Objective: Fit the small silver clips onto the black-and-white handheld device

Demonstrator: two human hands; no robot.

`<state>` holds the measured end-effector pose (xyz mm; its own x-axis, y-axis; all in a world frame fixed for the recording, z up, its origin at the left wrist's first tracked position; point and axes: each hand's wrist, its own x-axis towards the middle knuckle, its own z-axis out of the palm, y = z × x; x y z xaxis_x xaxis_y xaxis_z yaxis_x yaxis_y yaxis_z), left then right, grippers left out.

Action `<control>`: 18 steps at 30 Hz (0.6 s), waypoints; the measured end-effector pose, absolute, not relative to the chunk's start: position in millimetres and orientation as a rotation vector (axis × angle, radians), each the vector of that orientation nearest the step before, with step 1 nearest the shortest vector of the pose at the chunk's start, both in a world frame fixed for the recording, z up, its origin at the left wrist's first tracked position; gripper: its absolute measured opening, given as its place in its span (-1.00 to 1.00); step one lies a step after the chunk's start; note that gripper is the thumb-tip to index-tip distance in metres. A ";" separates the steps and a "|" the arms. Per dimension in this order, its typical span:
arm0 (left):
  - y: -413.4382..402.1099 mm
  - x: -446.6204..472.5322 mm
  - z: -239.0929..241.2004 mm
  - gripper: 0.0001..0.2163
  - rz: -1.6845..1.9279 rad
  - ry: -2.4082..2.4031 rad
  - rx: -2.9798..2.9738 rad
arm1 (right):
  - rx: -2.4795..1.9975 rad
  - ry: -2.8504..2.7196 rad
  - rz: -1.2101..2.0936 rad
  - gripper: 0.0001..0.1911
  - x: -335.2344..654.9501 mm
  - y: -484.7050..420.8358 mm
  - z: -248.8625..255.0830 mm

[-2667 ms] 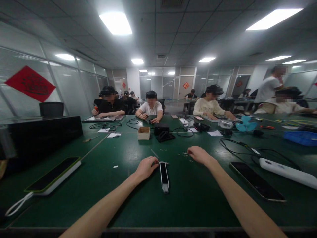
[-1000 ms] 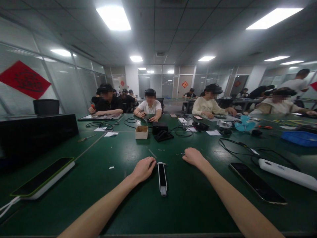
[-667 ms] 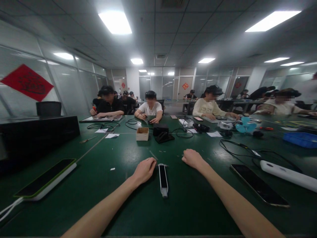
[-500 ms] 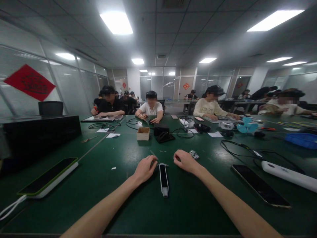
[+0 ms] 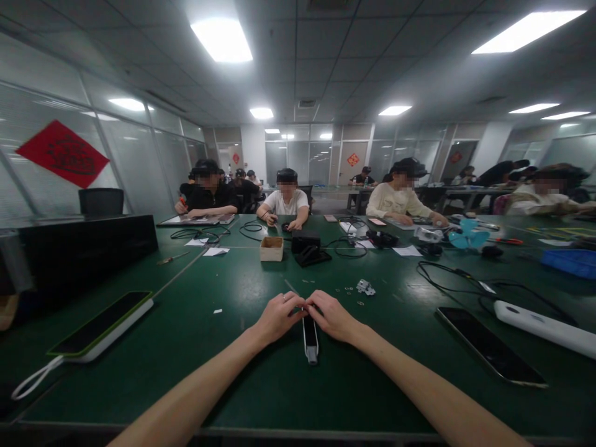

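Observation:
A slim device [image 5: 310,338] with a white frame, a black middle and a grey near end lies lengthwise on the green table [image 5: 195,397]. Over its far end, the fingertips of my left hand [image 5: 280,315] and my right hand [image 5: 329,315] meet. Both hands are closed in a pinch, and the fingers hide what lies between them. A thin stick-like piece [image 5: 291,287] rests just beyond my left hand. Off to the right of my right hand are a small silvery metal part [image 5: 365,287] and several tiny rings [image 5: 348,289].
Two phones flank my arms, one [image 5: 105,323] on a white power bank, the other [image 5: 491,344] lying flat near a white bar-shaped device [image 5: 544,328]. Farther off stand a small open box [image 5: 271,249] and black stands [image 5: 307,248]. Cables and a blue fan [image 5: 468,234] lie near co-workers.
My right hand has moved left, away from the metal part, to the device's far end. My left hand has shifted slightly right, so the fingertips now meet. The tiny rings are now uncovered.

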<state>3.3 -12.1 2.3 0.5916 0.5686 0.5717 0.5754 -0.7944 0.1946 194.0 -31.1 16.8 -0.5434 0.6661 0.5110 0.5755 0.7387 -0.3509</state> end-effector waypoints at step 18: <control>-8.4 1.6 -1.5 -0.89 -0.887 -0.994 -2.713 | -1.025 -2.244 0.103 -0.86 192.3 -26.3 9.2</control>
<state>1.6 -8.4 -1.5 0.6127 0.5535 0.5641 0.6235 -0.7772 0.0853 192.3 -26.3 9.2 -0.4752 0.6982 0.5355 0.6463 0.6900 -0.3260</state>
